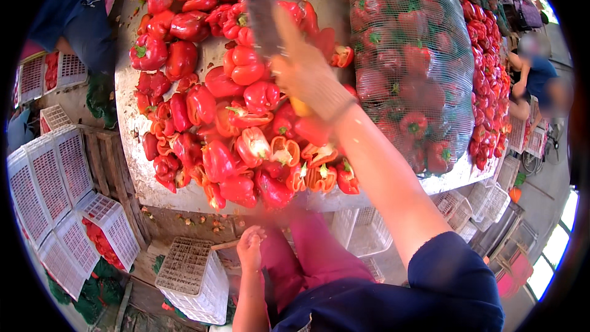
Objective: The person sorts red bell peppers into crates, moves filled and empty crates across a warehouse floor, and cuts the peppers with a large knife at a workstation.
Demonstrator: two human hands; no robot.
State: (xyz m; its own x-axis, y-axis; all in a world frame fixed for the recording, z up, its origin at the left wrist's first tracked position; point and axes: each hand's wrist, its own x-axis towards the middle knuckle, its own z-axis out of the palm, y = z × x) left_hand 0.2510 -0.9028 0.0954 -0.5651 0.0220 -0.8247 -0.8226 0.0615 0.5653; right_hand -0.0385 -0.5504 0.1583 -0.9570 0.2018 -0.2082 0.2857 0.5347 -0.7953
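Note:
My right hand (pixel 313 80), in a thin tan glove, grips a broad dark-bladed knife (pixel 263 15) above the peppers. Its blade points away from me and is blurred; a bit of yellow shows below the palm. Beneath it spreads a heap of red bell peppers (pixel 244 64), whole toward the far side. Several cut halves (pixel 286 150) with pale cores and seeds lie toward the near edge of the metal table (pixel 132 147). My bare left hand (pixel 251 246) hangs just below that edge, fingers loosely curled, nothing visible in it. A blurred red patch lies just above it.
A large green mesh sack (pixel 412 67) full of red peppers lies on the right of the table, with more loose peppers (pixel 485 86) beyond. White plastic crates (pixel 196 276) stand below and at left. One person (pixel 541 74) is at far right; another's dark clothing (pixel 80 18) shows far left.

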